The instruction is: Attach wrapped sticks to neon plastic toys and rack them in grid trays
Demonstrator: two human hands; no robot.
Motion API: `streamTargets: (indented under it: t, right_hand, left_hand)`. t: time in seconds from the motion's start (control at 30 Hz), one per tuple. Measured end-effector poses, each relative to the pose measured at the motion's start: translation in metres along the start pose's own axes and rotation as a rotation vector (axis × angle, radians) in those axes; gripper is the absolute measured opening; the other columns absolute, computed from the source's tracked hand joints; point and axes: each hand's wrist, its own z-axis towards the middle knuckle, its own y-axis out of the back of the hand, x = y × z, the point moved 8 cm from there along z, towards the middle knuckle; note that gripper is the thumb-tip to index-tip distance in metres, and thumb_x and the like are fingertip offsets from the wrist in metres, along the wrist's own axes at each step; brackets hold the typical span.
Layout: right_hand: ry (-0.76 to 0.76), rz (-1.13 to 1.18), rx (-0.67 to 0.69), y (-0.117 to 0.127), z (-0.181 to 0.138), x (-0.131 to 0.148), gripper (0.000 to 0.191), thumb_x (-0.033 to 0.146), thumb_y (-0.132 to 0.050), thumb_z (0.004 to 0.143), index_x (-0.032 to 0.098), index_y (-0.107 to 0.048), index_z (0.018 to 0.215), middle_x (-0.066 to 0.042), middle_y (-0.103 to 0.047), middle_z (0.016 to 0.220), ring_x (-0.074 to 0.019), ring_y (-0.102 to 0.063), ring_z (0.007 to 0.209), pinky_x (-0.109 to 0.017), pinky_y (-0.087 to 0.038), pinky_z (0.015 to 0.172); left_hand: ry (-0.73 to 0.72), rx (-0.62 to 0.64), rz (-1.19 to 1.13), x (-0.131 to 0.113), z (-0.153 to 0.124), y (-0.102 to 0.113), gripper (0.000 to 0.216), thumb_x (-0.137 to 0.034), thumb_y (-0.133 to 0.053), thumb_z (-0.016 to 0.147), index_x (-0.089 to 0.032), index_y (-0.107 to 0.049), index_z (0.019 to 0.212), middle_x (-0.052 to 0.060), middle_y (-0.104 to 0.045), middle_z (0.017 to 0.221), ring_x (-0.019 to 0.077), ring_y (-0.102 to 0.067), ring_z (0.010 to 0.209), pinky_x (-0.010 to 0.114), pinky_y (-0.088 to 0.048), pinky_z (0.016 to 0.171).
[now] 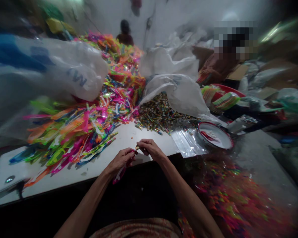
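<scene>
My left hand (121,159) is closed around a pink plastic strip (119,175) that hangs down past the table edge. My right hand (149,148) pinches a small tan stick-like piece (137,148) against the top of the pink strip. Both hands meet over the front edge of the white table (129,135). A big heap of neon pink, orange and green plastic pieces (89,119) lies to the left and behind. A pile of small cylindrical pieces (159,114) spills from a clear bag behind my right hand.
Large clear plastic bags (52,72) rest on the heap at left and centre. A white and red bowl (215,135) and a clear plastic sheet (186,142) sit at right. Another person (221,62) sits at back right, one more (125,33) far behind. Colourful pieces (228,191) cover the floor.
</scene>
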Motion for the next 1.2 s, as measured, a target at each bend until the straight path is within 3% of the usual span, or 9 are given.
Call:
streamTargets:
  t: [0.43, 0.63, 0.77, 0.9, 1.2]
  right_hand:
    - [-0.045, -0.015, 0.023, 0.002, 0.001, -0.008, 0.036, 0.043, -0.063, 0.072, 0.016, -0.047, 0.054, 0.008, -0.038, 0.041, -0.0029, -0.025, 0.035, -0.020, -0.013, 0.036]
    - [-0.070, 0.002, 0.048, -0.001, 0.001, -0.010, 0.036, 0.043, -0.064, 0.070, 0.017, -0.047, 0.053, 0.009, -0.036, 0.038, -0.0023, -0.022, 0.033, -0.019, -0.012, 0.035]
    - [-0.111, -0.034, 0.036, -0.004, 0.000, -0.010, 0.035, 0.044, -0.065, 0.068, 0.016, -0.050, 0.054, 0.009, -0.037, 0.037, -0.0025, -0.022, 0.032, -0.020, -0.011, 0.034]
    - [-0.117, -0.134, 0.029, -0.007, -0.003, -0.010, 0.034, 0.044, -0.065, 0.068, 0.015, -0.054, 0.054, 0.009, -0.038, 0.037, -0.0026, -0.022, 0.032, -0.021, -0.010, 0.034]
    - [-0.085, -0.127, 0.113, -0.026, -0.020, -0.024, 0.039, 0.050, -0.061, 0.073, 0.016, -0.051, 0.055, 0.007, -0.039, 0.042, -0.0043, -0.028, 0.036, -0.020, -0.018, 0.036]
  left_hand:
    - [0.027, 0.009, 0.035, 0.004, 0.001, -0.001, 0.020, -0.034, -0.052, 0.076, -0.016, -0.058, 0.079, -0.001, -0.054, 0.064, 0.0085, -0.045, 0.051, 0.019, -0.035, 0.046]
    - [0.063, 0.029, 0.083, 0.006, 0.001, -0.001, 0.017, -0.032, -0.051, 0.075, -0.016, -0.056, 0.074, -0.001, -0.055, 0.062, 0.0081, -0.045, 0.046, 0.019, -0.030, 0.043]
    - [0.038, 0.064, 0.127, -0.003, -0.004, -0.006, 0.029, -0.042, -0.048, 0.080, -0.015, -0.056, 0.073, -0.001, -0.052, 0.059, 0.0090, -0.043, 0.046, 0.020, -0.031, 0.045]
    - [0.035, 0.079, 0.160, -0.001, -0.009, -0.011, 0.042, -0.056, -0.045, 0.081, -0.017, -0.051, 0.068, -0.005, -0.039, 0.052, 0.0073, -0.032, 0.044, 0.020, -0.023, 0.043]
    - [0.091, 0.101, 0.192, 0.002, -0.032, -0.011, 0.044, -0.057, -0.046, 0.080, -0.016, -0.055, 0.068, -0.007, -0.035, 0.046, 0.0068, -0.026, 0.041, 0.021, -0.016, 0.041]
